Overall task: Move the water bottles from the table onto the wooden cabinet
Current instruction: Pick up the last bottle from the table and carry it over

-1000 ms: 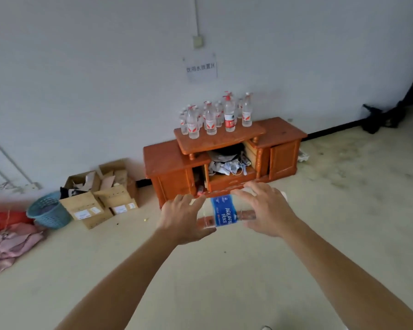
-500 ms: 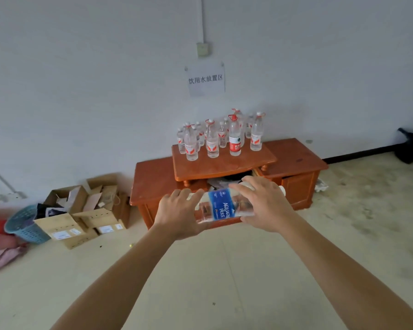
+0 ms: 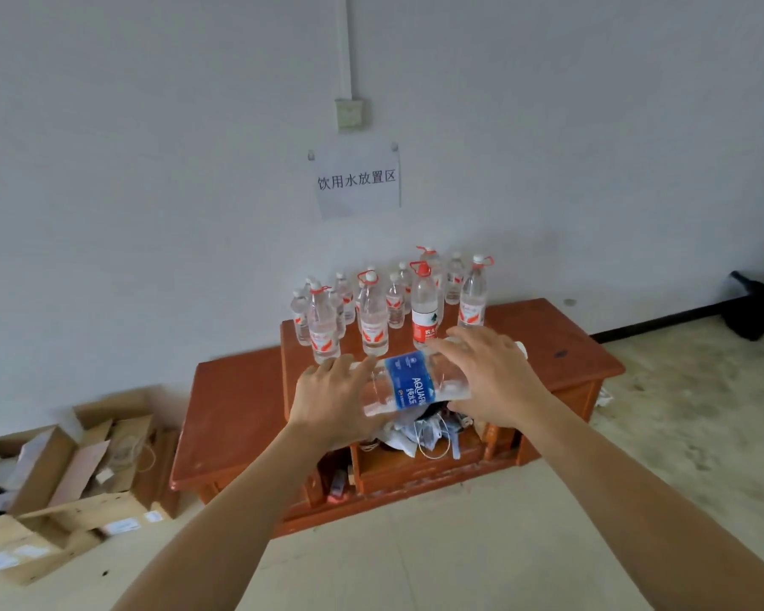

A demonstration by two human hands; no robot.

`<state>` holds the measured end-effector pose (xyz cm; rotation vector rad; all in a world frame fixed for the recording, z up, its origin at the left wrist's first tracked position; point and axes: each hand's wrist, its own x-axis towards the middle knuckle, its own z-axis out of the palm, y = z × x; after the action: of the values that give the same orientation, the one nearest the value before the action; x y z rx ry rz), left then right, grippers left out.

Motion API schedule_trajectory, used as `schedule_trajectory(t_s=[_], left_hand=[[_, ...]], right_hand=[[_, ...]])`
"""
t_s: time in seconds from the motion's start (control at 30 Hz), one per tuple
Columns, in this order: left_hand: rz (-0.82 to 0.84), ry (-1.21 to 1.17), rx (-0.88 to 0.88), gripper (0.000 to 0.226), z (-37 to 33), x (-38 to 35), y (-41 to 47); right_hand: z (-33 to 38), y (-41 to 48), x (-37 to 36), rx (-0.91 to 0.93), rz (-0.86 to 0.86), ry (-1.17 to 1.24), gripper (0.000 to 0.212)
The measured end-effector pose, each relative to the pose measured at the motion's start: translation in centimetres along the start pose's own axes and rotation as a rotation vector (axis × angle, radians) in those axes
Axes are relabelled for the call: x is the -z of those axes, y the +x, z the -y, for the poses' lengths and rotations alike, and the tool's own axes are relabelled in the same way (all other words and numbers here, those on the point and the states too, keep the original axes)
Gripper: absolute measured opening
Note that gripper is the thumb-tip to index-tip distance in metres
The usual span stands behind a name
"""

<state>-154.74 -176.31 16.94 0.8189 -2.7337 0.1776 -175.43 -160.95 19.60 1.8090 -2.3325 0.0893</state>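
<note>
A clear water bottle with a blue label (image 3: pixel 409 385) lies sideways in the air between my hands. My left hand (image 3: pixel 331 401) grips its base end and my right hand (image 3: pixel 497 377) grips its cap end. Just beyond them stands the wooden cabinet (image 3: pixel 234 416), low and orange-brown, with a raised middle shelf. Several upright water bottles with red labels (image 3: pixel 373 315) crowd that shelf against the wall. The held bottle hovers over the shelf's front edge, close to the nearest standing bottles.
Open cardboard boxes (image 3: pixel 62 482) sit on the floor left of the cabinet. The cabinet's open middle compartment (image 3: pixel 420 434) holds papers and cords. A paper sign (image 3: pixel 357 180) hangs on the white wall. A dark object (image 3: pixel 753 308) lies at the far right by the wall.
I have come much closer to the cabinet, which now fills the middle of the view. Both hands kept hold of the blue-label bottle and carried it up to the shelf's front edge.
</note>
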Motion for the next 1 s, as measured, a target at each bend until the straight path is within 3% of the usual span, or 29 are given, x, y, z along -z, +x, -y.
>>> schedule_trajectory(t_s=[0.1,0.17,0.23,0.33,0.4,0.47,0.5,0.67,0.83,1.0], left_hand=[[-0.066,-0.021,-0.011,0.092,1.5,-1.9,4.8],[-0.085,-0.036,0.003,0.09,2.4,-3.0,8.2],[-0.084,-0.038,0.022,0.089,3.4,-4.3,11.8],[-0.053,-0.043,0.043,0.089,4.7,-6.8,16.6],[-0.044,-0.06,0.05,0.089,5.4,-8.8,19.6],[-0.042,-0.051,0.059,0.089,6.0,-10.8,22.9],[-0.029,-0.046,0.075,0.091,6.2,-11.6,24.3],[0.093,-0.148,0.252,0.099,7.9,-16.7,28.5],[0.23,-0.32,0.398,0.092,9.7,-21.5,30.2],[0.414,-0.481,0.524,0.088,11.8,-27.9,30.9]], right_hand=[[-2.8,3.7,-0.9,-0.152,-0.067,-0.001,0.111],[-5.1,6.3,-2.0,-0.306,-0.109,0.16,0.131],[-7.3,9.2,-3.4,-0.414,-0.162,0.546,0.147],[-9.5,14.0,-5.7,-0.663,-0.337,1.307,0.149],[-10.9,17.3,-7.8,-0.811,-0.373,1.714,0.126],[-12.7,20.9,-9.5,-0.743,-0.202,1.994,0.063],[-13.4,22.5,-10.4,-0.69,-0.107,2.052,0.045],[-16.3,30.7,-14.2,-0.705,0.031,1.973,0.073],[-14.7,35.6,-17.6,-0.695,0.067,1.836,0.057],[-11.7,38.0,-21.3,-0.634,0.043,1.616,0.028]])
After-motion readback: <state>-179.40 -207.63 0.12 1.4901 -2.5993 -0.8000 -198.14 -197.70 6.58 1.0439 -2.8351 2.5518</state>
